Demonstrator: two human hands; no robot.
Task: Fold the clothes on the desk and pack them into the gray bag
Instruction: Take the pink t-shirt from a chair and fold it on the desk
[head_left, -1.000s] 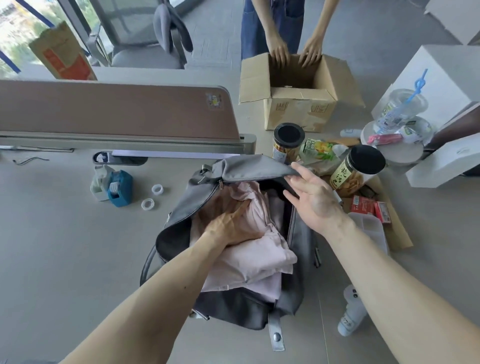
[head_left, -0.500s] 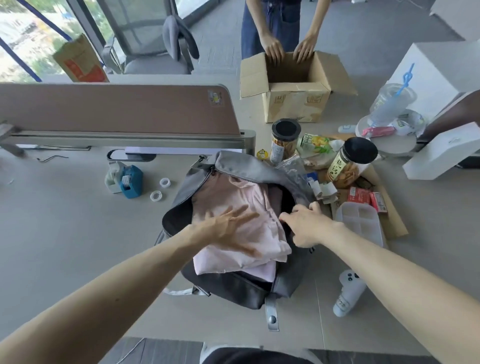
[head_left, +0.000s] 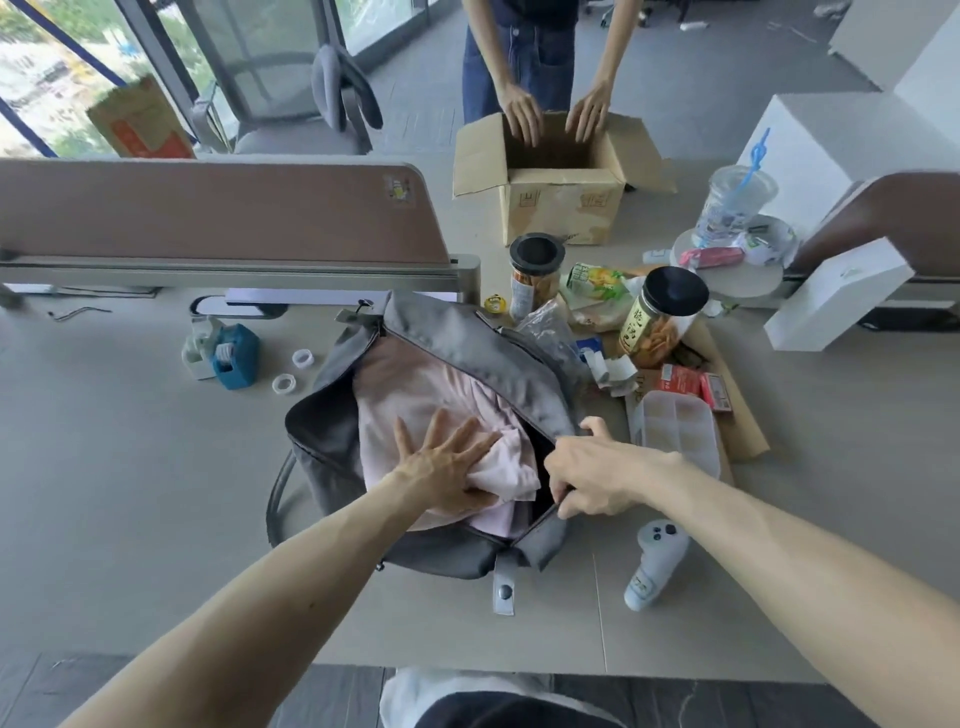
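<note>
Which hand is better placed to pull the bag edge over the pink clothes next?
Probably the right hand: it grips the edge of the gray bag at the opening. The left hand lies flat on the pink clothes.

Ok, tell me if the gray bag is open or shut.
Open: the gray bag gapes, pink clothes showing; left hand presses them, right hand grips its edge.
</note>
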